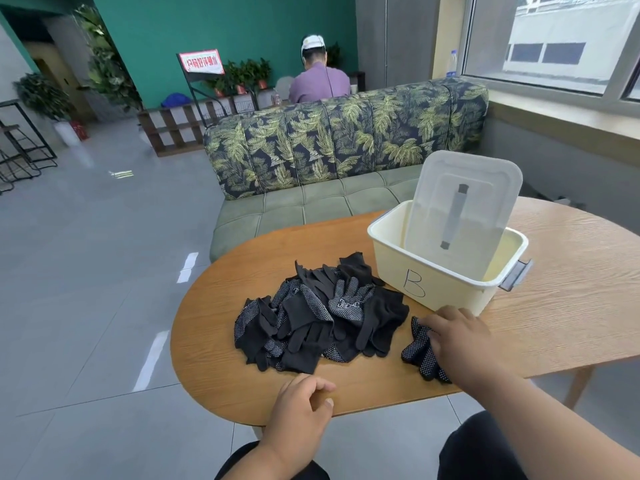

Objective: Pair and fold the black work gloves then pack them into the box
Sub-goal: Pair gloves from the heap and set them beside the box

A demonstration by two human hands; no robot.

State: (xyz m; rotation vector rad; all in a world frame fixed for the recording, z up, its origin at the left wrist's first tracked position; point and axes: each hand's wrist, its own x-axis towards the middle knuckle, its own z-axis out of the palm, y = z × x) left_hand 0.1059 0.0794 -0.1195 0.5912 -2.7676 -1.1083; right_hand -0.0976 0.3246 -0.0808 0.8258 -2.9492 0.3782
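table edge: left hand (300, 405) loosely curled on oval wooden table (571, 306) rim, holding nothing
right hand (457, 336): flat on dotted black glove (420, 355), just beside cream plastic box (446, 268)

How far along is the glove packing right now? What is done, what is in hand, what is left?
Done: little. The box marked B shows no gloves inside; its lid stands propped in it. In hand: the right hand rests on one dotted glove set apart from the pile. The left hand rests on the table edge. Left: the whole glove pile is unpaired and unfolded.
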